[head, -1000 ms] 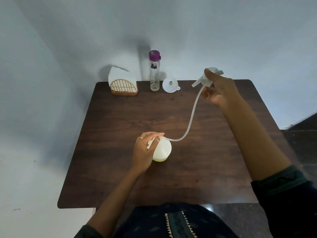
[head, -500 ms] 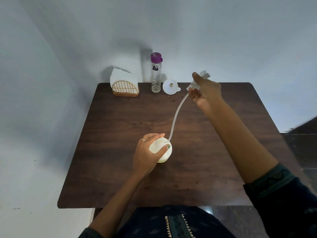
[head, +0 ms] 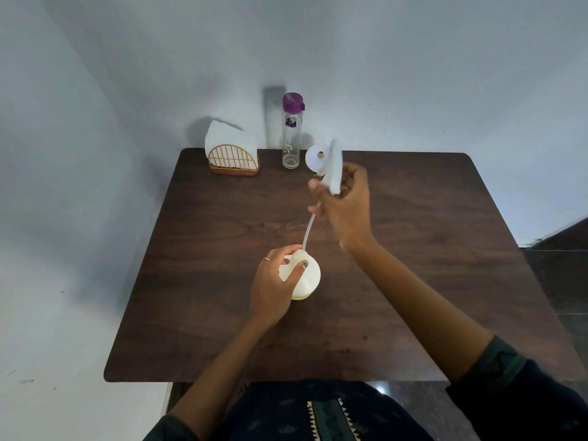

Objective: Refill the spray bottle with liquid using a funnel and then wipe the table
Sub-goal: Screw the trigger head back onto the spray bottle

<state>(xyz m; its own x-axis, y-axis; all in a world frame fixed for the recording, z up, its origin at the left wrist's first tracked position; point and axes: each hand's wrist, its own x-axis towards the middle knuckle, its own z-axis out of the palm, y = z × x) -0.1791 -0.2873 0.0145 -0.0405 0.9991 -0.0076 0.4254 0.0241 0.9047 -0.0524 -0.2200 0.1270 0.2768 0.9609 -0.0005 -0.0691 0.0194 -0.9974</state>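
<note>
A pale yellow spray bottle [head: 307, 278] stands upright in the middle of the dark wooden table [head: 413, 281]. My left hand [head: 275, 283] grips its neck and shoulder. My right hand [head: 345, 205] holds the white spray head [head: 333, 173] above the table, over the bottle. Its thin tube [head: 308, 229] runs down into the bottle's mouth. A white funnel [head: 316, 157] lies at the back of the table, partly behind the spray head. To the funnel's left stands a clear bottle with a purple cap [head: 291, 132].
A gold wire holder with white napkins [head: 231, 152] sits at the table's back left corner. The table stands against a pale wall. Dark floor shows to the right.
My right hand has carried the spray head from the right side leftward to above the bottle, and the tube now hangs nearly straight into the neck. My left hand has stayed on the bottle.
</note>
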